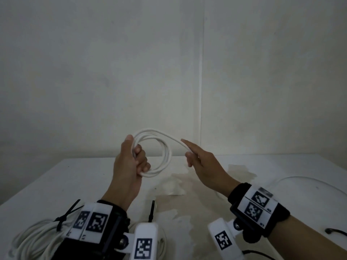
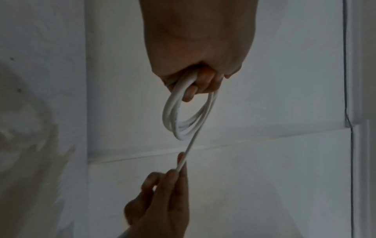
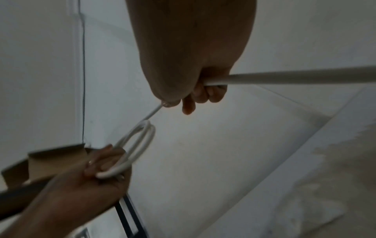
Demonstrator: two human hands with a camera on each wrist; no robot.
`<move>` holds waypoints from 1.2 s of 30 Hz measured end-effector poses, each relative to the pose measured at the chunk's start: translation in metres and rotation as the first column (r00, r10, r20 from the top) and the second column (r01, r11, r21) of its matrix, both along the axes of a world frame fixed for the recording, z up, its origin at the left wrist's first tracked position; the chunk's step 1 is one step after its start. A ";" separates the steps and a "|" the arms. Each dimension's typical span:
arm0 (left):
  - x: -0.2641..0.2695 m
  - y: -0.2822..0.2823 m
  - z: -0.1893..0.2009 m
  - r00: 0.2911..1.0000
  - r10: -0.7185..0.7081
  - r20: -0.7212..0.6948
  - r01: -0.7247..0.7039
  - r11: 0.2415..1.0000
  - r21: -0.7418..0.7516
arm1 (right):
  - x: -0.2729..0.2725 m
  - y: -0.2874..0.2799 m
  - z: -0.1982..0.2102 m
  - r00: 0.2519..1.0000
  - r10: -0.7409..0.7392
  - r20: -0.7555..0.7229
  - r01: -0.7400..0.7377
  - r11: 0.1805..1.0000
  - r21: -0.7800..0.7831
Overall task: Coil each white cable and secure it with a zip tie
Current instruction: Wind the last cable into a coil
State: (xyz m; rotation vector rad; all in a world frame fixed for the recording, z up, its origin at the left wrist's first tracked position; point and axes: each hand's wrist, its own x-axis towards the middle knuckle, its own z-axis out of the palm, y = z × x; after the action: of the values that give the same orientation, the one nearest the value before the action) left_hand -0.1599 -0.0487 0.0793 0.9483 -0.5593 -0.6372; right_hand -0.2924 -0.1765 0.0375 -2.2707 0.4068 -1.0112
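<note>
head view first: we see the pale wall (image 1: 93, 72) filling most of the frame, and below it the white table (image 1: 56, 184), stained and patchy near its middle. at the lower left edge of the table lies a finished bundle of white cable (image 1: 32, 239) cinched with a black zip tie (image 1: 64, 214), and a second black zip tie (image 1: 151, 212) pokes up between our wrist cameras. a loose white cable (image 1: 304, 182) curves across the table on the far right, and a thin dark wire (image 1: 336, 230) lies near the right edge. above the table, in the air, we hold the white cable coil (image 1: 165, 152), a few loops wide. our left hand (image 1: 129, 160) has its fingers curled through the loops and its thumb laid over the top, clenching the coil on its left side. our right hand (image 1: 202, 162) is a little to the right of the coil and pinches the free run of the same cable between thumb and forefinger, the other fingers loosely curled beneath. from the left wrist we see the coil hanging off the curled fingers (image 2: 203, 83), with one strand leading down to the right hand's fingertips (image 2: 173, 174). from the right wrist, the cable passes through that hand's grip and out to the right, blurred and close to the lens.
</note>
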 end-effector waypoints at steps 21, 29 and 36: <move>0.028 -0.004 -0.002 0.822 0.540 0.182 -0.538 0.841 -0.067 | 0.009 -0.013 -0.040 0.987 -0.084 -0.134 -0.073 0.508 -0.858; 0.012 -0.021 -0.042 0.600 0.366 0.711 -0.471 0.880 -0.055 | 0.026 0.002 -0.017 0.993 -0.023 -0.119 -0.098 0.427 -0.899; -0.003 -0.019 -0.056 0.636 0.109 0.764 -0.299 0.947 0.114 | 0.028 0.001 -0.006 0.995 0.094 0.023 -0.038 0.601 -0.798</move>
State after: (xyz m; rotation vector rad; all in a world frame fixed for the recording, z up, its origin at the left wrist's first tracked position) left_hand -0.1631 -0.0673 0.0230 1.4910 -1.1152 -0.0547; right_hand -0.2649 -0.1753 0.0319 -2.9912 -0.2457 -1.4183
